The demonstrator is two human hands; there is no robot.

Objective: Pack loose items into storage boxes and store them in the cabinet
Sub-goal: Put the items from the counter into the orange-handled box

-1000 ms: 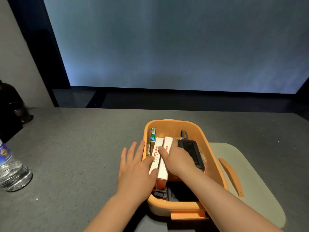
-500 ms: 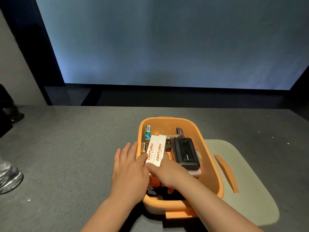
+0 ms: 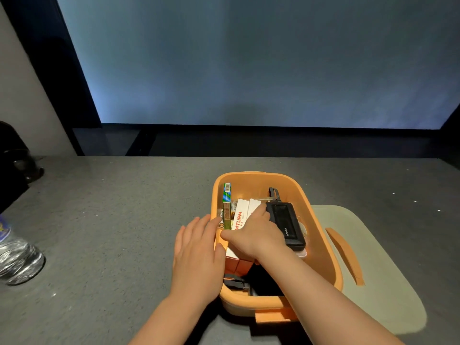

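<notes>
An orange storage box [image 3: 321,220] stands on the grey table. Inside it are two white boxes with red lettering [image 3: 239,216], a green carton [image 3: 227,202] standing on edge at the left wall, and a black power bank [image 3: 286,222] on the right. My right hand [image 3: 254,236] is inside the box and grips the white boxes, thumb on their left side, fingertips between them and the power bank. My left hand [image 3: 196,250] rests flat against the outside of the box's left wall, fingers straight. The box's near end is hidden under my right forearm.
The box's pale green lid [image 3: 378,270] with an orange handle lies flat on the table just right of the box. A clear water bottle [image 3: 17,257] stands at the left edge. A dark object [image 3: 12,165] sits at the far left. A large screen rises behind the table.
My right hand has slid forward over the white boxes and closed around them. The left hand has stayed against the box's left side.
</notes>
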